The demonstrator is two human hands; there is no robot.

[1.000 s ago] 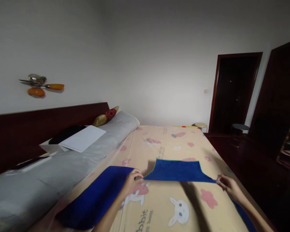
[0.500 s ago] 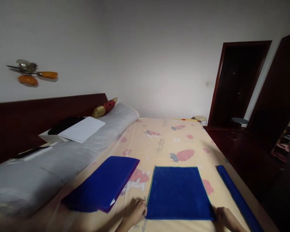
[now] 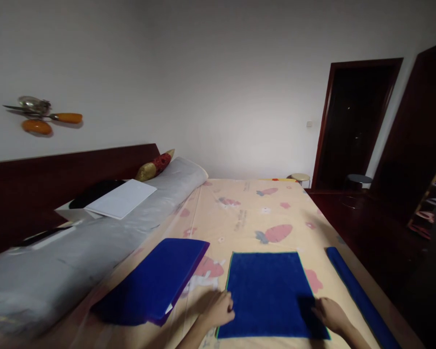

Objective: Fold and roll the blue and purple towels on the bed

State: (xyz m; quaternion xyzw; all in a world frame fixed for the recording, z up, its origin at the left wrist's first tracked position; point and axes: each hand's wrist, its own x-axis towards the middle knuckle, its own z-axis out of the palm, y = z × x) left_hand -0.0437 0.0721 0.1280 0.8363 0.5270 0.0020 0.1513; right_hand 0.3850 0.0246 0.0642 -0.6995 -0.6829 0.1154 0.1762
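A square dark blue cloth with green edging lies spread flat on the patterned bed sheet. Over its left edge is my left hand, fingers curled in and nothing visible in them. My right hand, also with bent fingers, hovers by the right edge and casts a shadow on the cloth. Both near corners of the cloth lie free on the sheet. To the left of my left hand rests a blue folder with a purple edge. A long blue roll lies along the bed's right side.
A grey bolster runs along the dark headboard. A white board and a red and gold cushion rest there. Beyond the bed stand two stools, one pale and one dark, near the doorway.
Both hands have moved away from the near corners, up along the cloth's side edges. The cloth stays flat on the bed. The view has shifted slightly.
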